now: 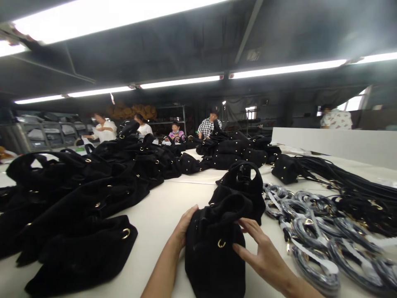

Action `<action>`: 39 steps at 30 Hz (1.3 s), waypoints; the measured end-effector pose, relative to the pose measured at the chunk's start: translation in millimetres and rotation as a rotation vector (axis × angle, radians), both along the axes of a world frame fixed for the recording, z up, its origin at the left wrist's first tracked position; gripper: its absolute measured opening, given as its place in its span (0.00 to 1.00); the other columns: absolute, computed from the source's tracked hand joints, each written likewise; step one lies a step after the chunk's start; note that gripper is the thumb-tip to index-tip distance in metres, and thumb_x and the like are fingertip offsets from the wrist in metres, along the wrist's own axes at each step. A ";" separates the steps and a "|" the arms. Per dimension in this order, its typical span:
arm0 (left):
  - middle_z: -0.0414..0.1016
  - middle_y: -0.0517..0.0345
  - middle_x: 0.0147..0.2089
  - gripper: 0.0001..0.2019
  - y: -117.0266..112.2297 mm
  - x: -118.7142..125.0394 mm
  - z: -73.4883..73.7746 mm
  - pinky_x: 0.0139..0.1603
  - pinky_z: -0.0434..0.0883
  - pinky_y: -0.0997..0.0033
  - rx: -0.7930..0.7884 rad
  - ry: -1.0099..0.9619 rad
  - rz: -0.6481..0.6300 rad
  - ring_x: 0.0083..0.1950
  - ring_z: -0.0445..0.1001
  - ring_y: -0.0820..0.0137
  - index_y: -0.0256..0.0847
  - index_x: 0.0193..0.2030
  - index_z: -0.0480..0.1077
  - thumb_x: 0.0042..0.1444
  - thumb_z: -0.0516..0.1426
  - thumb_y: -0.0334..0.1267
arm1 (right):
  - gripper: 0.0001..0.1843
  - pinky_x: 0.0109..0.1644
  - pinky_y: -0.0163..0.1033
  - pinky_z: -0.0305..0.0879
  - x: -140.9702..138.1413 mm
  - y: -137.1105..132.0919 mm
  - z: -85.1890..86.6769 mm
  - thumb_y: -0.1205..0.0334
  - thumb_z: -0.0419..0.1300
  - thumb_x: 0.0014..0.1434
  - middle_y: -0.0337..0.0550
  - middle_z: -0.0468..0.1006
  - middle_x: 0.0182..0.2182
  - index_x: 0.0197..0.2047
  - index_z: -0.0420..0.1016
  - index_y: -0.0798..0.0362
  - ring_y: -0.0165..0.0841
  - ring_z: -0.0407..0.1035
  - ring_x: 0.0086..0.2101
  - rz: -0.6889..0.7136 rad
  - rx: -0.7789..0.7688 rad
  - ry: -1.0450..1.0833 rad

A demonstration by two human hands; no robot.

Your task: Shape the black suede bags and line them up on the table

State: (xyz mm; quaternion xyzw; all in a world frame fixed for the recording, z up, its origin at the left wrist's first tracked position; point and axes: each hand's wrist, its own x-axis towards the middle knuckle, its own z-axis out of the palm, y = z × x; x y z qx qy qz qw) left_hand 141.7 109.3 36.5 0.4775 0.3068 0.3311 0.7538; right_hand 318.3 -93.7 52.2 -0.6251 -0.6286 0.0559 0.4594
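A black handbag (214, 260) with a gold D-ring on its side sits upright on the table right before me. My left hand (187, 223) presses along its left side, with most fingers hidden behind the fabric. On the other side, my right hand (256, 244) grips the edge near the D-ring between thumb and fingers. The bag's handle loop (238, 205) stands up at the top. Just behind it, touching or nearly so, is another black bag (256, 194) with its handle raised.
Black bags (89, 248) with gold rings are piled along the left, and more bags (229, 151) lie farther back. To the right are coiled straps in clear plastic (313, 265) and loose black straps (338, 174). A white panel (335, 142) stands behind them. Several people work beyond the table (167, 211).
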 end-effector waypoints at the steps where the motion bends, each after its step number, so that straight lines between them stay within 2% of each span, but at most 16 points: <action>1: 0.79 0.53 0.34 0.22 0.9 -0.2 -0.1 0.41 0.75 0.66 0.012 0.007 0.004 0.35 0.77 0.65 0.36 0.40 0.73 0.53 0.64 0.56 | 0.27 0.61 0.51 0.70 -1.7 2.1 -6.5 0.58 0.63 0.60 0.49 0.69 0.59 0.62 0.68 0.47 0.44 0.66 0.59 -0.013 -0.005 -0.039; 4: 0.81 0.49 0.40 0.25 3.6 0.2 0.5 0.44 0.75 0.66 0.018 0.043 0.026 0.40 0.79 0.63 0.34 0.47 0.73 0.48 0.68 0.50 | 0.30 0.64 0.59 0.65 -2.0 7.5 -20.2 0.58 0.63 0.59 0.51 0.68 0.60 0.64 0.66 0.48 0.49 0.63 0.60 -0.108 0.028 -0.122; 6: 0.81 0.46 0.45 0.30 4.2 1.3 1.2 0.47 0.74 0.65 0.033 0.079 0.048 0.44 0.79 0.61 0.34 0.53 0.72 0.46 0.71 0.47 | 0.30 0.63 0.62 0.64 -1.1 7.9 -18.7 0.56 0.63 0.59 0.53 0.69 0.58 0.63 0.66 0.51 0.50 0.63 0.59 -0.165 0.051 -0.096; 8: 0.80 0.45 0.47 0.32 3.7 2.9 1.2 0.48 0.74 0.65 0.052 0.107 0.065 0.46 0.79 0.61 0.34 0.55 0.71 0.46 0.71 0.47 | 0.32 0.59 0.58 0.67 0.2 5.2 -7.8 0.53 0.64 0.57 0.53 0.71 0.56 0.63 0.65 0.51 0.48 0.66 0.55 -0.148 0.014 -0.006; 11: 0.80 0.46 0.48 0.31 2.1 5.6 -0.3 0.50 0.73 0.65 0.086 0.126 0.078 0.47 0.78 0.61 0.35 0.55 0.72 0.48 0.69 0.49 | 0.32 0.45 0.45 0.71 4.7 -0.6 16.4 0.51 0.64 0.56 0.46 0.76 0.48 0.63 0.66 0.50 0.39 0.71 0.43 -0.027 -0.102 0.157; 13: 0.80 0.47 0.49 0.30 0.9 7.7 -1.3 0.51 0.72 0.65 0.109 0.135 0.068 0.47 0.78 0.62 0.36 0.55 0.73 0.48 0.69 0.51 | 0.26 0.39 0.40 0.68 9.1 -3.3 28.4 0.49 0.64 0.58 0.43 0.78 0.42 0.57 0.73 0.50 0.36 0.70 0.37 0.032 -0.145 0.253; 15: 0.80 0.47 0.49 0.30 -1.4 10.6 -1.8 0.51 0.72 0.64 0.130 0.150 0.036 0.47 0.77 0.61 0.36 0.54 0.74 0.47 0.68 0.52 | 0.21 0.37 0.39 0.66 12.1 -5.6 33.5 0.46 0.64 0.59 0.43 0.78 0.38 0.48 0.79 0.52 0.35 0.70 0.36 0.046 -0.136 0.307; 17: 0.81 0.47 0.48 0.31 -5.2 14.5 -2.0 0.50 0.72 0.63 0.158 0.169 0.002 0.47 0.77 0.60 0.36 0.54 0.74 0.46 0.68 0.53 | 0.17 0.42 0.41 0.68 12.3 -8.8 33.8 0.47 0.64 0.60 0.43 0.78 0.39 0.43 0.81 0.51 0.36 0.70 0.38 -0.014 -0.036 0.254; 20: 0.81 0.46 0.49 0.30 -11.8 20.6 -2.9 0.51 0.72 0.63 0.217 0.198 -0.019 0.48 0.77 0.59 0.36 0.53 0.75 0.47 0.67 0.53 | 0.13 0.51 0.46 0.68 7.5 -16.0 34.6 0.53 0.66 0.60 0.44 0.78 0.43 0.47 0.81 0.46 0.40 0.69 0.45 -0.132 0.207 -0.009; 23: 0.81 0.44 0.46 0.24 -14.3 23.6 -2.2 0.51 0.72 0.61 0.281 0.262 -0.002 0.48 0.78 0.57 0.34 0.48 0.77 0.49 0.64 0.49 | 0.09 0.48 0.46 0.70 -0.2 -23.5 41.5 0.61 0.62 0.64 0.44 0.80 0.41 0.47 0.81 0.46 0.40 0.71 0.44 -0.094 0.388 -0.227; 26: 0.81 0.43 0.43 0.16 -13.3 20.3 9.6 0.51 0.71 0.58 0.405 0.386 0.138 0.47 0.78 0.54 0.35 0.40 0.77 0.49 0.63 0.45 | 0.11 0.43 0.43 0.73 -7.4 -26.2 46.0 0.69 0.60 0.64 0.44 0.81 0.37 0.47 0.78 0.48 0.38 0.73 0.40 -0.043 0.503 -0.321; 30: 0.78 0.50 0.35 0.11 -31.3 6.4 43.9 0.47 0.66 0.61 0.647 0.552 0.344 0.40 0.75 0.56 0.42 0.33 0.76 0.50 0.63 0.48 | 0.16 0.50 0.41 0.75 -12.0 -24.0 37.8 0.71 0.58 0.64 0.47 0.80 0.46 0.54 0.73 0.49 0.39 0.74 0.48 -0.065 0.533 -0.318; 32: 0.76 0.54 0.30 0.15 -52.0 -0.6 58.4 0.41 0.64 0.63 0.770 0.684 0.295 0.35 0.74 0.58 0.45 0.33 0.75 0.54 0.60 0.55 | 0.18 0.50 0.40 0.75 -12.8 -25.4 30.5 0.70 0.55 0.66 0.49 0.80 0.48 0.58 0.69 0.50 0.39 0.75 0.48 -0.053 0.500 -0.272; 34: 0.76 0.55 0.30 0.20 -73.4 -6.3 66.2 0.39 0.63 0.64 0.867 0.807 0.180 0.35 0.74 0.58 0.46 0.34 0.75 0.57 0.56 0.60 | 0.17 0.47 0.38 0.75 -13.9 -28.6 23.6 0.68 0.52 0.68 0.49 0.81 0.44 0.58 0.70 0.49 0.38 0.77 0.44 0.024 0.410 -0.202; 37: 0.79 0.55 0.36 0.22 -93.7 -15.8 70.3 0.42 0.66 0.65 0.904 0.796 0.015 0.40 0.75 0.59 0.47 0.37 0.77 0.59 0.53 0.61 | 0.14 0.43 0.39 0.75 -18.0 -27.2 14.7 0.61 0.51 0.68 0.49 0.82 0.38 0.50 0.77 0.49 0.39 0.77 0.38 0.155 0.253 -0.051; 39: 0.80 0.55 0.42 0.20 -98.0 -24.0 74.1 0.47 0.67 0.64 0.884 0.750 -0.061 0.45 0.75 0.58 0.48 0.41 0.78 0.58 0.56 0.60 | 0.15 0.40 0.39 0.75 -23.2 -16.1 8.6 0.53 0.54 0.67 0.48 0.81 0.33 0.42 0.80 0.48 0.39 0.77 0.34 0.183 0.225 0.073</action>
